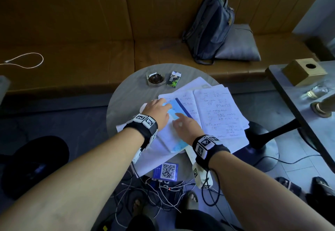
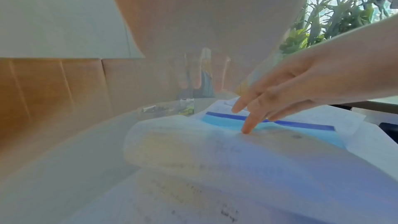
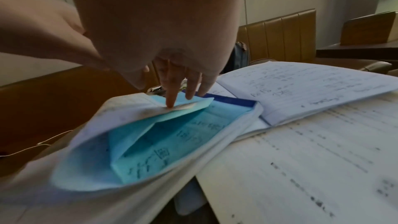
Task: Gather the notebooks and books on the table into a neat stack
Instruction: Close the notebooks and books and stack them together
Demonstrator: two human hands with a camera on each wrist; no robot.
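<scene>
A light blue notebook with a dark blue spine lies half closed on a pile of open, handwritten notebooks on the round grey table. My left hand rests flat on its left part, fingers straight. My right hand presses down on it beside the left. In the right wrist view my index fingertip pins a folded blue leaf over the bulging white pages of the blue notebook. The left wrist view shows that right hand touching the notebook.
An ashtray and a cigarette pack sit at the table's far edge, a QR card at its near edge. Behind are a backpack on a brown bench, a second table at right, cables on the floor.
</scene>
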